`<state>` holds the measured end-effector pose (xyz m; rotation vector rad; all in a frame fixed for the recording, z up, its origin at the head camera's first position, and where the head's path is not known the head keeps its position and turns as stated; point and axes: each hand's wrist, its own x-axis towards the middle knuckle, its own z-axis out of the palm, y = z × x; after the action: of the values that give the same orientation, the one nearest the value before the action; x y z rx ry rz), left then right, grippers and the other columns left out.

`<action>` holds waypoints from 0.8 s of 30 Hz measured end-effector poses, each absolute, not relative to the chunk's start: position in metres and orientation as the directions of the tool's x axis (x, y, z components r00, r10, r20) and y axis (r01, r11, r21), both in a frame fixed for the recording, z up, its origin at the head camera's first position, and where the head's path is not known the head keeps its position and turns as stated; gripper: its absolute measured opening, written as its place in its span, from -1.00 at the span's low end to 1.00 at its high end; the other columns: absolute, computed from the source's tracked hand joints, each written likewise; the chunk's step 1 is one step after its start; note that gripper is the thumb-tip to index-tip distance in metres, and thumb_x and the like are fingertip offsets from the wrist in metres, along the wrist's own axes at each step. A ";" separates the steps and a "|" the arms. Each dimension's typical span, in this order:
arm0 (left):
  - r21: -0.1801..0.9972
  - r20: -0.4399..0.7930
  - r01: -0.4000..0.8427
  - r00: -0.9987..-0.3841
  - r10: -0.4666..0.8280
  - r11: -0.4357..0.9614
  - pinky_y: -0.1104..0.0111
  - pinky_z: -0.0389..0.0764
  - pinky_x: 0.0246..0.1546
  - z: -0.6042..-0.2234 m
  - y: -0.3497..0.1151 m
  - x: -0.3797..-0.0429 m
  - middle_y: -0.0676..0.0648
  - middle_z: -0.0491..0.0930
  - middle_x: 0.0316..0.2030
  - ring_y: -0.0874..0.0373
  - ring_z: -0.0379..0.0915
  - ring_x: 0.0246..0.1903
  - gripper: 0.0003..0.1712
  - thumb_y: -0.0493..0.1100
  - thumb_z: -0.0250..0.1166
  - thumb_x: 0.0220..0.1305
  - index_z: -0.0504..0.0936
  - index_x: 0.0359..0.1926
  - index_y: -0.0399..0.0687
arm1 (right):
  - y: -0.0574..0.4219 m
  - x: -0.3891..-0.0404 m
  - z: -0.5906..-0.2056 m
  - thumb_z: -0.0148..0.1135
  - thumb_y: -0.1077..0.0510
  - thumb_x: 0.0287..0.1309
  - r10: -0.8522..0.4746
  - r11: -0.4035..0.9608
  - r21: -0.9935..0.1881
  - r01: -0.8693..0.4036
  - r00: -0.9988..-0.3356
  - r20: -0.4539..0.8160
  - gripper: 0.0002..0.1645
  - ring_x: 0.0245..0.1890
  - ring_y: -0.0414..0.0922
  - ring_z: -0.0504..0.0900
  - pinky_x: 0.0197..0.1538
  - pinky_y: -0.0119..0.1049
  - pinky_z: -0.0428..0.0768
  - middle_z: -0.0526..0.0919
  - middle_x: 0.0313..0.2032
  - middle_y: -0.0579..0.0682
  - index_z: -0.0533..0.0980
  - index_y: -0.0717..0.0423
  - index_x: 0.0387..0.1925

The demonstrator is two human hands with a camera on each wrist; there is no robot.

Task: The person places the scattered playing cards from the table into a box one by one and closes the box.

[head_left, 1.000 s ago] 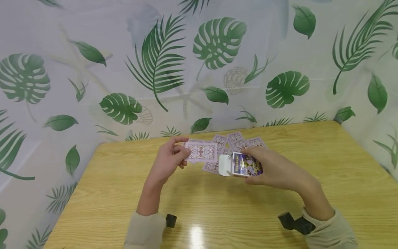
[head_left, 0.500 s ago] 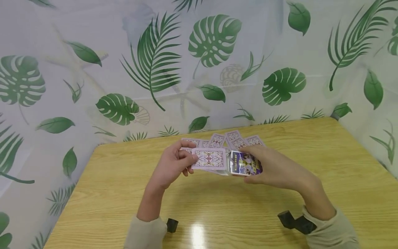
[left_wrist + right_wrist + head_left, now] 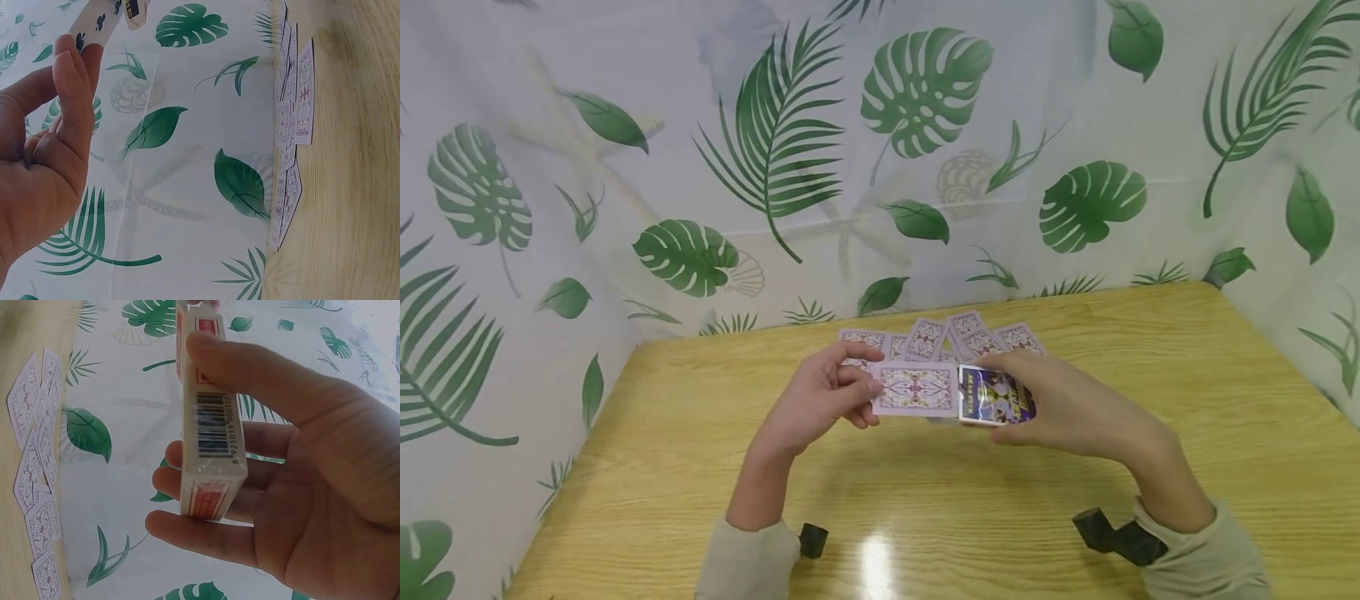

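Playing card (image 3: 915, 389), its ornate pink-and-white back turned to the head camera, is held aloft at the centre of the scene, above a wood-grain counter (image 3: 685, 450). At left, a beige sleeve (image 3: 748, 558) with a small black device (image 3: 812, 540) beside the cuff leads to the left hand (image 3: 816, 400), whose fingers are clamped on the card's left end, thumb on the patterned back. The left wrist view shows dark club pips on the card's other face. Behind both hands, more cards (image 3: 927, 339) lie back up in an overlapping spread near the counter's far edge. To the right, the held card's right edge meets the left end of a purple-and-blue card box (image 3: 992, 396); whether the edge has passed inside cannot be told. The right hand (image 3: 1060, 408) holds the box, thumb and fingers clamped on its opposite long sides; the right wrist view shows a barcode (image 3: 212, 425) on the thumb's side. At far right are a second beige sleeve (image 3: 1202, 550) and another black device (image 3: 1120, 537). A pale cloth (image 3: 865, 192) printed with green leaves hangs behind the counter.
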<state>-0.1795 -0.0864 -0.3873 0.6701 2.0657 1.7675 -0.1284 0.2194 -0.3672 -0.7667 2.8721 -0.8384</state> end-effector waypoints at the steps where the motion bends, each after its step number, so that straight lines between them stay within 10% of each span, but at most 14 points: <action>1: 0.985 0.044 0.129 -0.830 0.557 0.115 0.32 0.67 -0.41 -0.386 -0.086 -0.179 -0.10 0.69 -0.36 0.13 0.62 -0.52 -0.57 -0.31 0.22 0.40 0.42 0.24 -0.23 | 0.219 -0.129 -0.367 0.53 -0.08 0.01 -0.476 0.730 -0.517 -0.447 -0.875 0.085 -0.12 -0.01 -0.09 0.51 0.01 -0.10 0.50 0.54 0.18 0.08 0.40 0.17 0.31; 24: 0.996 -0.047 -0.080 -0.790 0.611 -0.027 0.39 0.64 -0.42 -0.390 -0.087 -0.188 -0.04 0.61 -0.51 0.18 0.59 -0.54 -0.51 -0.35 0.14 0.42 0.30 0.32 -0.39 | 0.221 -0.132 -0.356 0.52 -0.05 0.03 -0.492 0.692 -0.580 -0.431 -0.869 0.058 -0.13 0.00 -0.09 0.49 0.05 -0.10 0.50 0.51 0.22 0.07 0.39 0.14 0.33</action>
<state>-0.1884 -0.0869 -0.3895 0.5551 1.7696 1.8684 -0.1318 0.2207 -0.3562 -0.7645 2.7949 -0.9182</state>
